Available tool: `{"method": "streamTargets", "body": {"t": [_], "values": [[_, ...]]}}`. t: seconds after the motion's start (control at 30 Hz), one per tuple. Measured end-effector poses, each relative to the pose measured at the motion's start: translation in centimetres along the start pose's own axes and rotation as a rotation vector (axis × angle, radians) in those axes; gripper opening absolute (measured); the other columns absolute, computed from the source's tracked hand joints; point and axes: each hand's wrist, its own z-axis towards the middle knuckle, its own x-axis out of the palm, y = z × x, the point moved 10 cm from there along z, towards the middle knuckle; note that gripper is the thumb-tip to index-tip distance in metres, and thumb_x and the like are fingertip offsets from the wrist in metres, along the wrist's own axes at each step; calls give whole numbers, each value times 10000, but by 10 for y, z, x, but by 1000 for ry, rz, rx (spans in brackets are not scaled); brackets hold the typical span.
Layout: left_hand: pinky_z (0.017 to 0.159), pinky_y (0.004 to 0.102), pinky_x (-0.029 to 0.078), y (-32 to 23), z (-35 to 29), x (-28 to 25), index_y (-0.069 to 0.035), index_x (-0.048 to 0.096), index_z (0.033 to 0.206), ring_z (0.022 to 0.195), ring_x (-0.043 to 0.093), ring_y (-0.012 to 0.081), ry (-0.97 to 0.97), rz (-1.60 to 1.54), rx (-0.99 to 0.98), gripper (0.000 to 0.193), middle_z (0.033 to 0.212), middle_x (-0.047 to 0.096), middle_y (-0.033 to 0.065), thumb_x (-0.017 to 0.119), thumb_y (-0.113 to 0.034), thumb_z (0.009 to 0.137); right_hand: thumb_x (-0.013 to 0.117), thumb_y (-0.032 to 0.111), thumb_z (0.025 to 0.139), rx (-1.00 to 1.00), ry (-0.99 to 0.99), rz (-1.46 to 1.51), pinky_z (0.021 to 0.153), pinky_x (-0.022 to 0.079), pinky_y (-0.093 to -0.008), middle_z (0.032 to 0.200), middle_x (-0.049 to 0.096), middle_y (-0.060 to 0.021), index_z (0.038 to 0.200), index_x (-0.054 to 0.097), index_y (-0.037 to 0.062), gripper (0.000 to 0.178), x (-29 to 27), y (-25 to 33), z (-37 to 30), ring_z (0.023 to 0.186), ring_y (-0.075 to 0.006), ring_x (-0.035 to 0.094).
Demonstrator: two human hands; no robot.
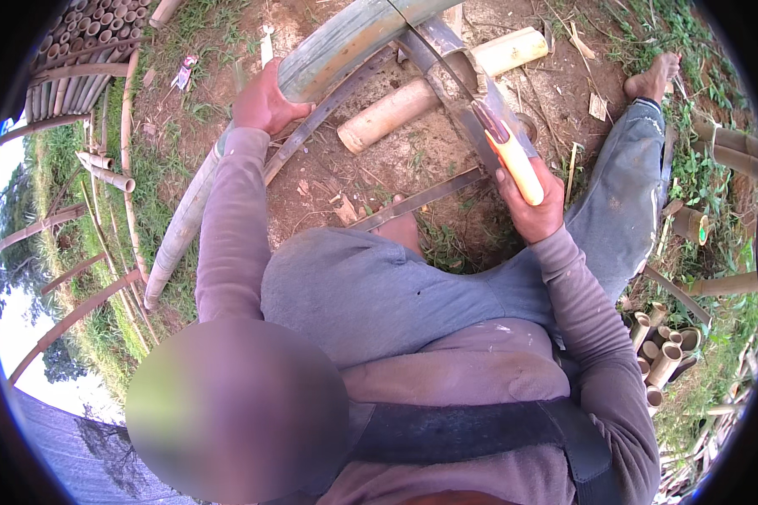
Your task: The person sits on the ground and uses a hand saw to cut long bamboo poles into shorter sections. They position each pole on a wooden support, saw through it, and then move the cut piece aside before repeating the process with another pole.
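Observation:
A thick green-grey bamboo pole [345, 50] slants across the top of the head view. My left hand [265, 103] is closed on it, thumb on the near side. In my right hand [537, 200] is a handsaw with an orange and cream handle [516, 162], the fingers wrapped round the grip. Its thin dark blade [443, 63] reaches up and left to the pole, its far part lying across it. How deep the blade sits in the bamboo I cannot tell. Under the pole stands a support of flat bars [333, 109].
A short cut bamboo piece [387, 114] lies on the dirt behind the support. Stacked bamboo tubes [93, 29] fill the upper left, beside a bamboo fence [126, 168]. More cut tubes [665, 362] stand at the right. My bare foot [648, 80] rests at upper right.

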Motion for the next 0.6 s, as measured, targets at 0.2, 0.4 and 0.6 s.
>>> {"method": "streamTargets", "body": {"t": [0.2,0.4,0.6], "values": [[1016,483,571,-8,-5,-8,-141,494,1537,1158,726,411,31,19,-5,1036,1310,736,204,959,-460,668,798,209,979,-151,40,45,660,538,-332,819,712,-81,1150,717,3,279,-8,23,-5,699,-152,670],[1039,482,561,5,-35,-3,-157,492,1554,1200,711,402,30,5,-48,1049,1338,724,193,969,-417,657,817,144,944,-111,113,-11,650,535,-348,839,716,-130,1164,688,-5,295,2,32,-25,681,-207,687],[1047,472,562,25,-51,1,-151,474,1580,1215,707,388,17,21,-74,1079,1345,721,184,969,-410,657,815,67,925,-116,95,-116,667,568,-337,857,729,-144,1194,651,-36,332,-1,82,-58,736,-235,752]]}}
